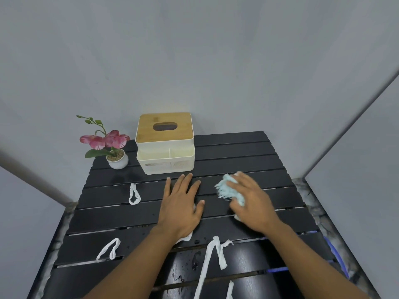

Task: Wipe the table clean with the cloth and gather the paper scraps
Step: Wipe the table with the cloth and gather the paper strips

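Note:
A black slatted table (237,152) fills the lower view. My right hand (252,201) presses a crumpled light-blue cloth (226,188) onto the table right of centre. My left hand (181,203) lies flat, fingers spread, at the table's middle, and a white paper scrap (185,238) pokes out from under its wrist. White paper scraps lie about: a loop (134,194) to the left, a bent strip (109,249) at the near left, and long strips (212,257) near the front edge. Water drops glisten on the near slats.
A white tissue box with a wooden lid (165,128) stands on a cream organiser (166,160) at the back. A small white pot with a pink orchid (117,160) sits at the back left corner. Grey walls close in on three sides.

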Demonstrator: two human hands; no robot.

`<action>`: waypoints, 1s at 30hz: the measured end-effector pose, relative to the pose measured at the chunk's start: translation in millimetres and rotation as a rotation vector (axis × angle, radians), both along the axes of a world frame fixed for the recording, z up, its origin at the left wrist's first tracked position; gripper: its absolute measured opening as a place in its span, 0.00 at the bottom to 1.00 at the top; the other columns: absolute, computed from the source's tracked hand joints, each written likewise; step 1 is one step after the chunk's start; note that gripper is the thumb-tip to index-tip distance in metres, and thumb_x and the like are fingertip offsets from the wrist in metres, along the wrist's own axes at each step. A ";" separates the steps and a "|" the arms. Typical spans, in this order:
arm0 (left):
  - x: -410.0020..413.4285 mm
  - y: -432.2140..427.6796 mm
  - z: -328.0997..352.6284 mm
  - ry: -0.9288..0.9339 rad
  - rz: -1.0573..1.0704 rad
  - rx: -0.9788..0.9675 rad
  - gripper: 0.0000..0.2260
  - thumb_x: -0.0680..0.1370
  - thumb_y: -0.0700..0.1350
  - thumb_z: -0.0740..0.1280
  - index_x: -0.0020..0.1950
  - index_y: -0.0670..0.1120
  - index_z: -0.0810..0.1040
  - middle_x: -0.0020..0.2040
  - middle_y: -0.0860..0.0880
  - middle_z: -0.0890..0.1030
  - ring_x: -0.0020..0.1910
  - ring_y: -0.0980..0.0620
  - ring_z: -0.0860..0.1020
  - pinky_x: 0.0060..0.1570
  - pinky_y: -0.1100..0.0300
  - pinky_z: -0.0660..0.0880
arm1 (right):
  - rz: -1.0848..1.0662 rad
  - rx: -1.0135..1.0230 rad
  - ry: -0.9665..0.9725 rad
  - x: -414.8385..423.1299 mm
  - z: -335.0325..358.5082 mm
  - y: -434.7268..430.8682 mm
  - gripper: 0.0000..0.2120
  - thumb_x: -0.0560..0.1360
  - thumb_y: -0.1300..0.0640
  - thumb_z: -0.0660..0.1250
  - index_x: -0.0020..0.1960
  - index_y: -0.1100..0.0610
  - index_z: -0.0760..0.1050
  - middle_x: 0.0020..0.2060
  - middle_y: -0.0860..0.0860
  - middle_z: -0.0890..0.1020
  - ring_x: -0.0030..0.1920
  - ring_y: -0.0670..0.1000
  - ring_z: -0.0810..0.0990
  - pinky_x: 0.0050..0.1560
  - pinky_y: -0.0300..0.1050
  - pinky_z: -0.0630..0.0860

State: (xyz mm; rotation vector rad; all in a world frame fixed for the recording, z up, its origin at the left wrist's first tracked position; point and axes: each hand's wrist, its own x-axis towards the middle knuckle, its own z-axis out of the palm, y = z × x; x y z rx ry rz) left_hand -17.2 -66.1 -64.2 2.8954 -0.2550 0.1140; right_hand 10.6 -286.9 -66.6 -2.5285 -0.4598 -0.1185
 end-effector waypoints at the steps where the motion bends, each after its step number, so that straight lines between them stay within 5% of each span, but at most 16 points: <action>1: 5.2 -1.7 2.8 -0.013 -0.037 0.018 0.29 0.76 0.61 0.48 0.75 0.52 0.60 0.78 0.49 0.56 0.76 0.50 0.52 0.74 0.50 0.38 | -0.088 -0.005 -0.007 10.0 0.9 -13.7 0.29 0.67 0.48 0.55 0.68 0.48 0.71 0.69 0.45 0.69 0.72 0.45 0.62 0.67 0.41 0.63; 5: 34.0 -14.2 6.0 0.014 -0.113 -0.063 0.29 0.78 0.62 0.52 0.77 0.52 0.55 0.78 0.51 0.53 0.76 0.51 0.49 0.73 0.57 0.42 | -0.282 -0.099 -0.006 68.6 3.5 -54.5 0.25 0.73 0.55 0.61 0.70 0.53 0.67 0.64 0.51 0.70 0.67 0.52 0.66 0.56 0.43 0.66; 12: 39.3 -18.8 -5.5 0.007 -0.091 -0.112 0.29 0.78 0.63 0.51 0.77 0.53 0.54 0.78 0.54 0.50 0.76 0.54 0.46 0.74 0.58 0.43 | -0.282 -0.125 0.029 161.9 3.7 -18.4 0.22 0.75 0.54 0.61 0.68 0.58 0.68 0.69 0.57 0.66 0.70 0.56 0.62 0.64 0.50 0.66; 21: 42.2 -18.9 -8.5 -0.030 -0.063 -0.055 0.28 0.75 0.63 0.53 0.73 0.54 0.61 0.76 0.55 0.60 0.74 0.56 0.55 0.70 0.49 0.50 | 0.251 -0.033 0.045 89.1 0.0 34.0 0.27 0.70 0.53 0.59 0.69 0.45 0.68 0.70 0.44 0.68 0.72 0.45 0.61 0.68 0.43 0.64; 27: 41.0 -19.9 -5.1 -0.011 -0.052 -0.082 0.27 0.76 0.63 0.53 0.73 0.55 0.61 0.77 0.56 0.57 0.75 0.57 0.53 0.71 0.49 0.47 | -0.337 -0.050 -0.019 112.7 2.0 -44.6 0.22 0.69 0.52 0.60 0.62 0.47 0.75 0.62 0.50 0.73 0.62 0.53 0.71 0.52 0.46 0.70; 30: 40.4 -20.2 -3.4 -0.012 -0.055 -0.096 0.27 0.76 0.63 0.53 0.73 0.54 0.62 0.76 0.55 0.58 0.75 0.56 0.53 0.71 0.49 0.48 | -0.452 -0.037 0.039 150.6 1.3 -42.6 0.16 0.71 0.54 0.61 0.58 0.53 0.75 0.61 0.55 0.71 0.62 0.56 0.70 0.51 0.48 0.70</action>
